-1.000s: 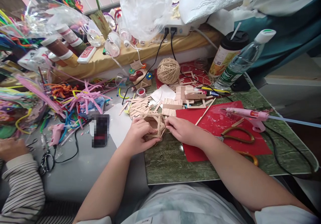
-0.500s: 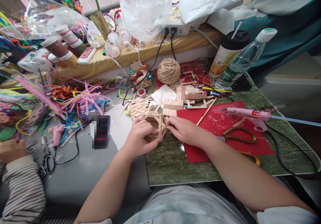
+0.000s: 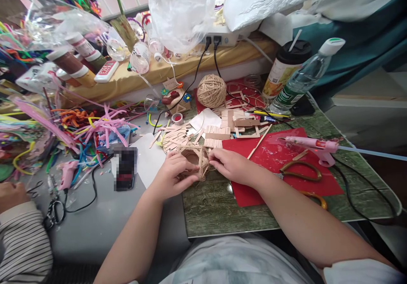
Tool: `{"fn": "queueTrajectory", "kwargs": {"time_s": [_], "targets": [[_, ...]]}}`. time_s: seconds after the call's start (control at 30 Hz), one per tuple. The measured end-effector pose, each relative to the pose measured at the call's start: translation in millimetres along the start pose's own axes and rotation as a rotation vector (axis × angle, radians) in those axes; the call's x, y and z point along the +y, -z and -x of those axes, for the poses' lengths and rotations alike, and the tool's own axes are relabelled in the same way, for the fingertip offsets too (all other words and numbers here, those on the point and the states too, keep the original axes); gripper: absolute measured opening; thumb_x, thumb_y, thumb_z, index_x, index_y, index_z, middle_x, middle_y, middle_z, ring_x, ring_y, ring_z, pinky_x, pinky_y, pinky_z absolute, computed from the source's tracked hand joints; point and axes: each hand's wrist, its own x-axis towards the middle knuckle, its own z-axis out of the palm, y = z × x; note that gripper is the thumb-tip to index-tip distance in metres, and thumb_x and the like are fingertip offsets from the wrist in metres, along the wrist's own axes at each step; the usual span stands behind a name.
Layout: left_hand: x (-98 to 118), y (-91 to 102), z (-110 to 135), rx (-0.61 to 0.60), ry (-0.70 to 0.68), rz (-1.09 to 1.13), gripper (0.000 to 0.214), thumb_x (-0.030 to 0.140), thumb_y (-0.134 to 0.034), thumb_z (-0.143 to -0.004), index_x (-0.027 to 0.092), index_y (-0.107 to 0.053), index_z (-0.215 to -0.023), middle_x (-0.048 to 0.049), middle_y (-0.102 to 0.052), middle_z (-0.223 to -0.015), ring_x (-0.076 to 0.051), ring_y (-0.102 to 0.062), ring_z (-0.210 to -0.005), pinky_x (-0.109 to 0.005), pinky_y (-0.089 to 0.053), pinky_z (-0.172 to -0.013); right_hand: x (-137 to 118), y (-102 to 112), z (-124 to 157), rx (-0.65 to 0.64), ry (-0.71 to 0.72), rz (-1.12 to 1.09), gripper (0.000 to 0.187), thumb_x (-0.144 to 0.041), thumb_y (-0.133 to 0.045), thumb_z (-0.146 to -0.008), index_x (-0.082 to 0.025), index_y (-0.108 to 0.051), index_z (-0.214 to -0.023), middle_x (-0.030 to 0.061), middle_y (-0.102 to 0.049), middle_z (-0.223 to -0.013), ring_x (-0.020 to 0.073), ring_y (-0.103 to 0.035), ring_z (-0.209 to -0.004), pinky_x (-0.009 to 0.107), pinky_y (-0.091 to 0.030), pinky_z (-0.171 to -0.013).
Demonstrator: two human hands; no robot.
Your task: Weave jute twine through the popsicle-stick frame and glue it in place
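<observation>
Barely moved — hollow, twine-wrapped frame (image 3: 202, 163)

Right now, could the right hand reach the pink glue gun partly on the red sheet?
Probably yes: between the right hand and the glue gun lie only the red sheet and a thin stick, though the hand is at the twine-wrapped frame.

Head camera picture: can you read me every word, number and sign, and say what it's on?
Nothing is clear enough to quote.
Bottle: white letters on green label, too tilted and blurred.
Cup: print too small.
Upright card: tiny marks, unreadable.
Clear jar: markings blurred.
Phone: screen pixelated, nothing readable.
</observation>
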Motion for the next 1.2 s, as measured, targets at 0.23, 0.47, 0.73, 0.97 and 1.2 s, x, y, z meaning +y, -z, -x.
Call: {"fn": "queueTrajectory", "kwargs": {"time_s": [0.23, 0.47, 0.73, 0.97, 1.2], "targets": [[5, -3.5, -1, -0.028, 0.040, -0.256, 0.028, 0.049, -0.077, -0.096, 0.022, -0.070, -0.100, -0.0025, -0.074, -0.088, -0.020, -0.067, -0.086, -0.045, -0.040, -0.101, 3, 5, -2, 0.013, 0.006, -0.023, 0.016, -0.030, -0.055, -0.108, -0.021, -0.063, -0.097, 0.0032, -0.067, -0.089, 0.0191, -0.059, -0.080, 0.030, -0.043, -0.075], [15, 29.3, 3, -0.056, 0.016, 0.143, 0.044, 0.062, -0.079, -0.090, 0.020, -0.074, -0.101, -0.0068, -0.075, -0.087, -0.022, -0.066, -0.085, -0.040, -0.050, -0.089, -40, 21, 16, 0.021, 0.037, -0.400, 0.023, -0.042, -0.061, -0.106, -0.020, -0.067, -0.102, 0.0023, -0.067, -0.090, 0.0178, -0.060, -0.081, 0.028, -0.049, -0.073], [32, 13.3, 12, -0.145, 0.268, 0.712, 0.058, 0.072, -0.079, -0.084, 0.017, -0.074, -0.100, -0.0091, -0.073, -0.091, -0.023, -0.068, -0.082, -0.033, -0.056, -0.073, -57, 26, 44, 0.065, 0.020, -0.436, 0.023, -0.043, -0.063, -0.107, -0.023, -0.071, -0.111, 0.0013, -0.067, -0.089, 0.0168, -0.061, -0.080, 0.027, -0.051, -0.072], [14, -24.6, 16, -0.194, 0.316, 0.925, 0.063, 0.073, -0.085, -0.076, 0.016, -0.076, -0.100, -0.0098, -0.075, -0.095, -0.024, -0.071, -0.085, -0.034, -0.058, -0.076, -45, 4, 59, 0.189, -0.034, -0.476, 0.023, -0.040, -0.065, -0.105, -0.022, -0.077, -0.112, 0.0050, -0.075, -0.094, 0.0185, -0.069, -0.083, 0.030, -0.057, -0.076], [22, 2.1, 19, -0.268, 0.153, 0.576, 0.046, 0.056, -0.080, -0.091, 0.022, -0.074, -0.122, -0.0100, -0.076, -0.117, -0.026, -0.072, -0.108, -0.036, -0.058, -0.097, -44, -7, 73, 0.222, -0.035, -0.399, 0.018, -0.036, -0.066, -0.103, -0.024, -0.078, -0.108, 0.0068, -0.078, -0.098, 0.0184, -0.068, -0.077, 0.030, -0.055, -0.067]]}}
